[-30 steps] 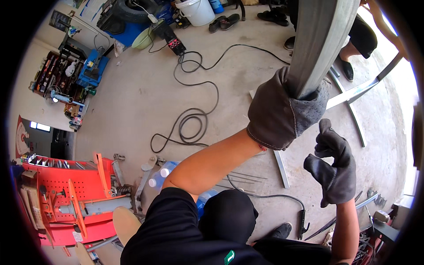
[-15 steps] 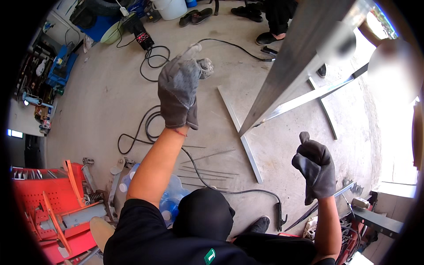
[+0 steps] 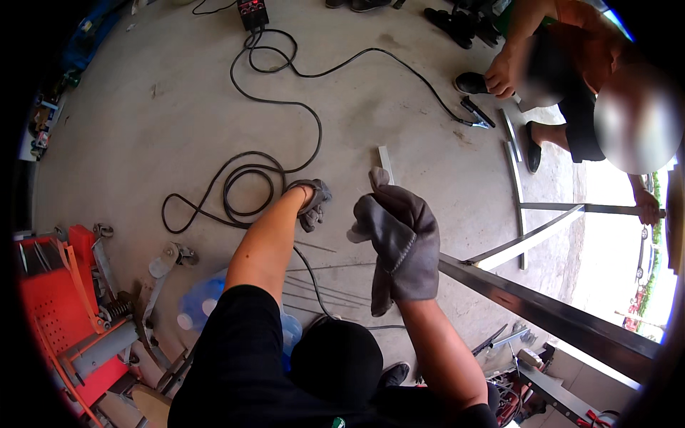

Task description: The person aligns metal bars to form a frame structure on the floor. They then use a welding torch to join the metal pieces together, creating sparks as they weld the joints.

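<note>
Gloved left hand (image 3: pixel 312 205) and gloved right hand (image 3: pixel 401 239) over a concrete floor (image 3: pixel 164 143)
Black cable (image 3: pixel 320 133) coils beside the left; a co-worker's hand (image 3: pixel 648 207) touches the square-tube metal frame (image 3: pixel 549 312).

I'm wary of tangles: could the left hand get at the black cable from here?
Probably yes: the left hand appears beside the black cable, with nothing visible between them, though the hand's height is unclear.

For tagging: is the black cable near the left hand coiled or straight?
Partly coiled: the black cable loops beside the left hand, then curves away.

Dark grey leather-like gloves (image 3: pixel 412 250), short black sleeves (image 3: pixel 232 339), green mark (image 3: pixel 338 422)
</note>
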Available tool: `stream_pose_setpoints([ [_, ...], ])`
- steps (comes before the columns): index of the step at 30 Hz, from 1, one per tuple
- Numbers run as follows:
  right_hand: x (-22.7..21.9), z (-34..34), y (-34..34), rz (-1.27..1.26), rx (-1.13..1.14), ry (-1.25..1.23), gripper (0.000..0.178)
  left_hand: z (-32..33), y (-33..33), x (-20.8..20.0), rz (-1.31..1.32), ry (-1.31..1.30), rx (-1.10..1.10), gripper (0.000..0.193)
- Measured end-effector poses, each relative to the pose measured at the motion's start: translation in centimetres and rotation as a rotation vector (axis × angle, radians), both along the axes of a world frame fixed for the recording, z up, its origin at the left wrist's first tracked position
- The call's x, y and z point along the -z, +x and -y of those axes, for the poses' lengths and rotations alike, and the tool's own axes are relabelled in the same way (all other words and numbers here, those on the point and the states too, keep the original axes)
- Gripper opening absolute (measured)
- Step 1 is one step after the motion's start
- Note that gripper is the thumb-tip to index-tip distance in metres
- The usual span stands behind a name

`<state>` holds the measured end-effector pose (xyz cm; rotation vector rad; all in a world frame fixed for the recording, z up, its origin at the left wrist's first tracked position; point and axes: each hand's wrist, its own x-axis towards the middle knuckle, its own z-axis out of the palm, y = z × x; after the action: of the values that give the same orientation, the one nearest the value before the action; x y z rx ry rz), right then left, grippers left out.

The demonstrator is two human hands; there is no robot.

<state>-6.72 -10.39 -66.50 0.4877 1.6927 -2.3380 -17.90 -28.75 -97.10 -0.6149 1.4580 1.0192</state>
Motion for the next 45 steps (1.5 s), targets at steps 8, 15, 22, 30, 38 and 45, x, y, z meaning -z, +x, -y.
stream_pose_setpoints([
  [8, 11.3, 5.5, -18.8, 0.29, 0.089, 0.211, 0.063, 1.3, 1.5, 5.6, 0.23, 0.325, -0.298, 0.066],
  [15, 4.3, 5.8, -10.1, 0.021, -0.082, 0.073, 0.06, 3.7, 1.3, 3.6, 0.345, 0.252, -0.355, 0.069],
  [22, -7.6, 4.3, -2.4, -0.453, -0.436, -0.068, 0.063, 2.2, 0.4, 1.7, 0.329, 0.229, -0.331, 0.064],
  [30, -10.6, -3.7, 4.5, -0.212, -0.624, 0.463, 0.064, 0.9, -0.3, 3.3, 0.37, 0.273, -0.37, 0.058],
  [38, -4.8, -17.4, 19.7, 0.298, -0.068, 0.333, 0.075, -7.2, -7.1, -12.1, -2.155, -0.787, 0.46, 0.08],
  [45, -4.5, -18.3, 19.2, 0.302, -0.127, 0.363, 0.069, -7.1, -6.5, -14.4, -2.237, -0.564, 1.072, 0.036],
])
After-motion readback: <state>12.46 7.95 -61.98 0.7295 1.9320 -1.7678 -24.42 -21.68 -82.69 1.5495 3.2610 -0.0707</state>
